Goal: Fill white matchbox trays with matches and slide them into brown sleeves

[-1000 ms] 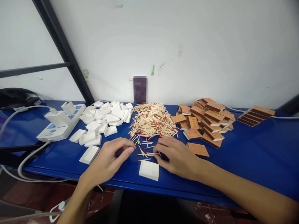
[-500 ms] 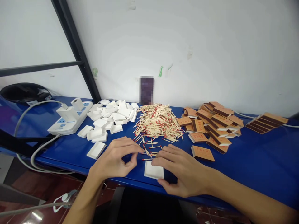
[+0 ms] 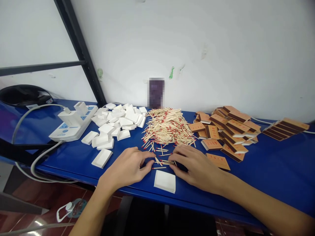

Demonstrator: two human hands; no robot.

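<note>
"In the head view, the left hand [image 3: 129,166]?"
"Curled beside loose matches [image 3: 159,168], almost pinching; can't tell if gripping any."
"And the right hand [image 3: 197,166]?"
"Nearly closed at a few others; can't tell either."
"Those matches?"
"On the surface [image 3: 270,170] between, beyond a white tray [image 3: 164,181]."

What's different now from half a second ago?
The right hand moved from over the white tray, forward to the loose matches; I can't tell whether it grips any. The left hand brought its thumb rightward, closer to those matches. The tray, big match pile and brown boxes stayed put.
</note>
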